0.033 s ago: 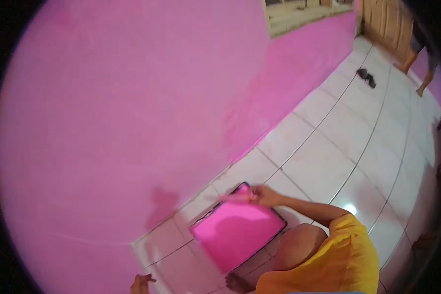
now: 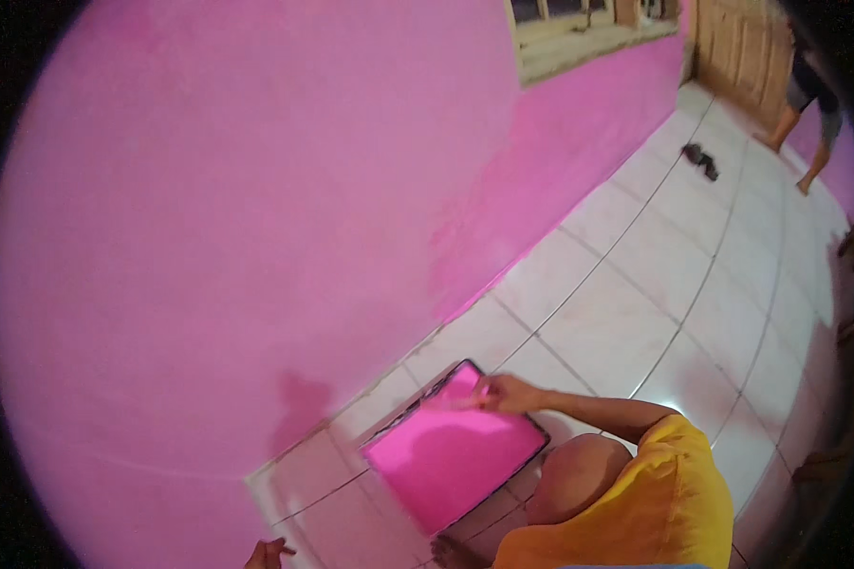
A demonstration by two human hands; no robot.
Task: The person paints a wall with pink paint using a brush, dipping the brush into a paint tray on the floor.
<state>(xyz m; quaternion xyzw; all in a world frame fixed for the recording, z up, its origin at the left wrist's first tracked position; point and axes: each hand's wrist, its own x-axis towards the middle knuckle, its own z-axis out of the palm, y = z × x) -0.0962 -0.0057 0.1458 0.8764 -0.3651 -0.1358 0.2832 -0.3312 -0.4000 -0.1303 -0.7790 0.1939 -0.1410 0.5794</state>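
Note:
Beside the wall, a rectangular pink-filled tray (image 2: 451, 460) with a dark rim lies on the tiles. My right hand (image 2: 508, 394) is over its back part, fingers closed on a thin pinkish tool (image 2: 451, 400), too blurred to identify. My left hand (image 2: 269, 553) is at the lower left edge of the view, near the foot of the wall, fingers apart and partly bent, holding nothing visible. My bare knee (image 2: 579, 474) and yellow clothing (image 2: 683, 493) are just right of the tray.
The pink wall (image 2: 228, 209) runs along the left, with a window (image 2: 598, 28) above. A wooden door (image 2: 735, 52), another person's bare legs (image 2: 811, 142) and dark footwear (image 2: 700, 161) are at the upper right. Dark wooden furniture (image 2: 849, 256) lines the right edge of the tiled floor (image 2: 626, 294).
My view has shifted slightly. My right hand and the tool in it are a little lower over the tray.

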